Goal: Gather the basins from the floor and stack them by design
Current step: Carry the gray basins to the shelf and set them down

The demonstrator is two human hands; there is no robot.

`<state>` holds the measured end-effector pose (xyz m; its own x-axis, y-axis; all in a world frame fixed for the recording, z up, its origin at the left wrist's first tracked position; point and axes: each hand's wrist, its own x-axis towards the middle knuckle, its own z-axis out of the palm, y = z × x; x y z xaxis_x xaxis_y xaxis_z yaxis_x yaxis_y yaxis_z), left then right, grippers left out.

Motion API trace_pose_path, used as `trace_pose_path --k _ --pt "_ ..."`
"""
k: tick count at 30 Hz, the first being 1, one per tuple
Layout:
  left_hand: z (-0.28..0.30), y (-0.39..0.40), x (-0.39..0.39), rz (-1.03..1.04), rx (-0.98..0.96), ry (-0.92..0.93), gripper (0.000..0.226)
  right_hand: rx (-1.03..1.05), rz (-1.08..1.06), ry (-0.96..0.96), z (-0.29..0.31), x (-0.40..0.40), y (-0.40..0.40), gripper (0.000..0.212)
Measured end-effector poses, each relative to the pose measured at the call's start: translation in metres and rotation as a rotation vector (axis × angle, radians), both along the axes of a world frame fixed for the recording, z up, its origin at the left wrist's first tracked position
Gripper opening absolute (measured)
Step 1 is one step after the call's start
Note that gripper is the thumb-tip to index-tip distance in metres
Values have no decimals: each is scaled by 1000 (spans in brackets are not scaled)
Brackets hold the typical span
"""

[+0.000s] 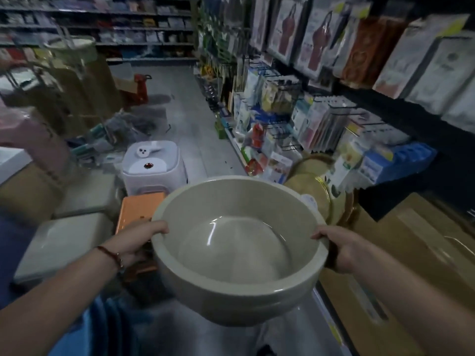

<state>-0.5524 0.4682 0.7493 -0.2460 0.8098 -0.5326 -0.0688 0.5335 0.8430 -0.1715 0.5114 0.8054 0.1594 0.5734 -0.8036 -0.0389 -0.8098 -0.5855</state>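
Basin (239, 253): I am gripping opposite rims, left hand (136, 242) and right hand (339, 249); seemingly light, stiff, smooth plastic, probably slippery.

Floor strip (190, 119) ahead lies open. My left blocked by white stool (154, 165) and orange box (138, 209); my right by cardboard boxes (411, 247).

I am seeing bare forearms, a dark red bead bracelet (111, 255) circling my left wrist, blue clothing (84, 327) lower left.
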Motion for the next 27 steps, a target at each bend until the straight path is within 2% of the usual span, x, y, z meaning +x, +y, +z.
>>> trace_pose_path --k 2,4,6,9,10,12,15,18,20,24,27 --pt "-5 43 -2 15 -27 22 45 0 32 -20 -9 -1 53 5" --pt "-9 89 -2 34 -52 16 39 4 43 -21 -24 -1 114 16" --pt "-12 141 -3 54 -65 25 47 11 81 -17 -41 -4 183 17" --pt "-6 201 -8 124 18 40 37 16 156 15 -54 -24 276 29" --pt "-3 219 -11 165 31 45 34 12 184 24 -55 -34 309 28" --pt "-2 247 -19 217 27 34 33 -1 225 14 -50 -56 359 12" --pt "-11 295 -49 307 -1 42 34 14 301 1 -48 -96 438 12" --pt "-26 354 -83 350 -34 17 33 9 347 -30 -56 -133 517 35" --pt "-41 403 -111 328 -59 15 38 -16 352 -68 -67 -158 570 40" --pt "-57 514 -163 288 -25 -4 24 -12 313 -76 -78 -210 662 12" --pt "-53 593 -196 249 -28 -45 25 -15 300 -56 -77 -238 725 13"
